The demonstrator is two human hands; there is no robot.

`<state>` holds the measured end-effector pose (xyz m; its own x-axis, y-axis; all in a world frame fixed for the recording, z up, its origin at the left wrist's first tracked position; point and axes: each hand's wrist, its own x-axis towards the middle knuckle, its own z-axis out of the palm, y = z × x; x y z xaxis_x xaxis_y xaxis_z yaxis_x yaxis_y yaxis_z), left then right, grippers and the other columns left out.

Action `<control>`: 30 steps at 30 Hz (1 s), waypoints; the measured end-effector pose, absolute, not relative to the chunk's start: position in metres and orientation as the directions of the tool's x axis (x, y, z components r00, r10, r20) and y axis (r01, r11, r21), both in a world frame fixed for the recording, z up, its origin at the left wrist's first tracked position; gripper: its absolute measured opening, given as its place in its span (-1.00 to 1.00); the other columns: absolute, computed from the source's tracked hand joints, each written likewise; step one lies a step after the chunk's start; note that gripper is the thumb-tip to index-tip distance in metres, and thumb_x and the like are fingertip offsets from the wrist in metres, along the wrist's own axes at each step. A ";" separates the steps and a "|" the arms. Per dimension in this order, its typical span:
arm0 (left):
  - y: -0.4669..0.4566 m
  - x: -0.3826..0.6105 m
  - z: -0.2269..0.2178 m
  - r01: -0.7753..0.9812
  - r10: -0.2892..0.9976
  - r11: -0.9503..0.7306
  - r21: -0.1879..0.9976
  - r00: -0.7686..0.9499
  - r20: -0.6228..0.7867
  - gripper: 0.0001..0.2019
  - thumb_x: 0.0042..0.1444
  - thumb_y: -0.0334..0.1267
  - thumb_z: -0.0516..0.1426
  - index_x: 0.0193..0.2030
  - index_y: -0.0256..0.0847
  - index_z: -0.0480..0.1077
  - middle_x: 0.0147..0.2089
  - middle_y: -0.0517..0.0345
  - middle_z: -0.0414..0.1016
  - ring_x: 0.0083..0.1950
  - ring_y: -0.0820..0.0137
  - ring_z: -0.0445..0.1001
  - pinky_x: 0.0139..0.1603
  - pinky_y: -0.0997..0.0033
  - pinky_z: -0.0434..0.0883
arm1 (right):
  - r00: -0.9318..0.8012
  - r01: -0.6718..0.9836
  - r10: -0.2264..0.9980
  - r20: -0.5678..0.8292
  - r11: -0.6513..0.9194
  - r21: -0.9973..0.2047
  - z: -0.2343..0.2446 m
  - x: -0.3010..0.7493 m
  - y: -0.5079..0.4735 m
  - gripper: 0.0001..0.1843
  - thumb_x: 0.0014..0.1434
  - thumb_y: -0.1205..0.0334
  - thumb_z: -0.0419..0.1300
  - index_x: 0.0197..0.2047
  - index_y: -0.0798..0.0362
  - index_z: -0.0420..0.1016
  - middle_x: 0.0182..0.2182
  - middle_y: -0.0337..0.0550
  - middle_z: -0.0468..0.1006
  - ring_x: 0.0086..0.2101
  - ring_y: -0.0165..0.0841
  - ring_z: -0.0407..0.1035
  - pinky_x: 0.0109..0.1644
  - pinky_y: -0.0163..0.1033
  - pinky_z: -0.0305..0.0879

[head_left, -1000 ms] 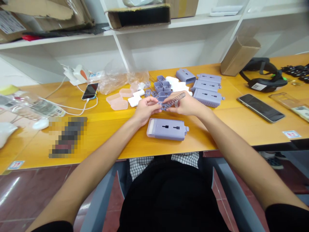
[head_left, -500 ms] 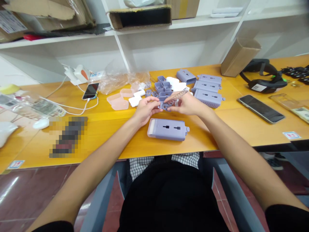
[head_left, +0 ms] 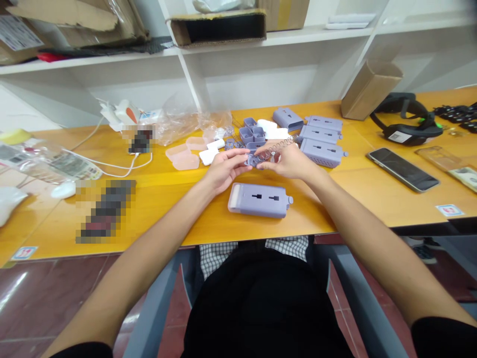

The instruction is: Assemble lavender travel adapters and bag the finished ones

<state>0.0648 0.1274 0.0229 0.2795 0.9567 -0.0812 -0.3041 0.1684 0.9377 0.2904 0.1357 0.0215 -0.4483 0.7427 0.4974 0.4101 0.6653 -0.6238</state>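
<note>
Since the earlier frames the coil spring [head_left: 278,146] has been lowered from a steep tilt to a nearly level line, and its far end is now pointed toward the stacked lilac cases [head_left: 321,151] at the right. Both hands are held together just above the table [head_left: 167,199], behind the single lilac case [head_left: 260,200] that is laid flat near the table's front edge with its slotted face up. The left hand [head_left: 223,170] is closed in a pinch: thumb and forefinger are pressed on a small lilac part [head_left: 252,160]. The right hand [head_left: 289,163] is closed on the near end of the spring, which is met by the small part between the two sets of fingertips. Whether the spring is seated on the part cannot be told. The rest of the spring is left free above the right hand's knuckles. Behind the hands a cluster of small lilac cups [head_left: 252,133] is seen, with white pieces [head_left: 208,155] and pale pink lids [head_left: 182,154] to its left and a crumpled clear bag [head_left: 186,122] further back. Well apart to the right a dark phone [head_left: 402,169] is laid on the table, and beyond it a black headset [head_left: 408,127] and a tilted cardboard box [head_left: 368,87] are found
</note>
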 end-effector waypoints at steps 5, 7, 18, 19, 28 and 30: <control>0.127 0.064 0.025 -0.309 0.961 0.147 0.940 0.271 -0.061 -0.80 0.04 -0.41 0.44 -0.18 -0.27 0.61 -0.26 0.15 0.61 -0.24 0.46 0.61 0.01 0.36 0.67 | -0.407 0.423 0.716 0.567 0.698 -0.578 0.020 0.288 0.136 -0.69 0.21 -0.01 0.49 -0.08 0.00 0.71 -0.22 -0.05 0.67 -0.26 -0.18 0.52 -0.19 -0.08 0.44; 0.127 0.063 0.025 -0.312 0.962 0.133 0.941 0.271 -0.046 -0.78 0.04 -0.40 0.44 -0.17 -0.27 0.59 -0.23 0.14 0.63 -0.22 0.44 0.63 0.02 0.34 0.67 | -0.389 0.438 0.713 0.583 0.700 -0.564 0.019 0.286 0.136 -0.67 0.22 -0.05 0.49 -0.07 -0.01 0.71 -0.21 -0.05 0.66 -0.26 -0.19 0.50 -0.18 -0.08 0.43; 0.125 0.063 0.018 -0.308 0.951 0.103 0.946 0.310 -0.003 -0.57 -0.11 -0.45 0.50 -0.12 -0.21 0.48 -0.26 0.20 0.67 -0.21 0.39 0.69 0.10 0.27 0.64 | -0.374 0.411 0.697 0.611 0.716 -0.565 0.008 0.280 0.139 -0.58 0.24 -0.17 0.46 -0.20 0.04 0.66 -0.25 -0.07 0.61 -0.38 -0.30 0.38 -0.28 -0.13 0.36; 0.126 0.063 0.018 -0.302 0.950 0.104 0.947 0.312 -0.005 -0.57 -0.10 -0.45 0.50 -0.11 -0.21 0.49 -0.26 0.19 0.67 -0.20 0.38 0.69 0.11 0.26 0.64 | -0.368 0.411 0.701 0.612 0.712 -0.569 0.008 0.280 0.140 -0.60 0.23 -0.16 0.47 -0.20 0.04 0.66 -0.25 -0.08 0.61 -0.38 -0.30 0.37 -0.28 -0.13 0.36; 0.127 0.067 0.010 -0.271 0.960 0.087 0.959 0.279 -0.008 -0.59 -0.12 -0.41 0.52 -0.14 -0.29 0.53 -0.24 0.08 0.71 -0.25 0.35 0.70 -0.01 0.26 0.66 | -0.397 0.376 0.740 0.544 0.671 -0.639 0.014 0.276 0.134 -0.72 0.10 0.09 0.54 -0.15 0.00 0.71 -0.25 -0.13 0.60 -0.31 -0.28 0.40 -0.19 -0.12 0.42; 0.127 0.068 0.009 -0.267 0.962 0.081 0.960 0.274 -0.005 -0.57 -0.15 -0.36 0.54 -0.15 -0.29 0.53 -0.23 0.06 0.71 -0.26 0.34 0.70 -0.08 0.30 0.66 | -0.414 0.327 0.771 0.484 0.622 -0.711 0.017 0.276 0.131 -0.66 0.07 0.14 0.54 -0.07 -0.01 0.72 -0.18 -0.10 0.64 -0.23 -0.24 0.46 -0.16 -0.10 0.48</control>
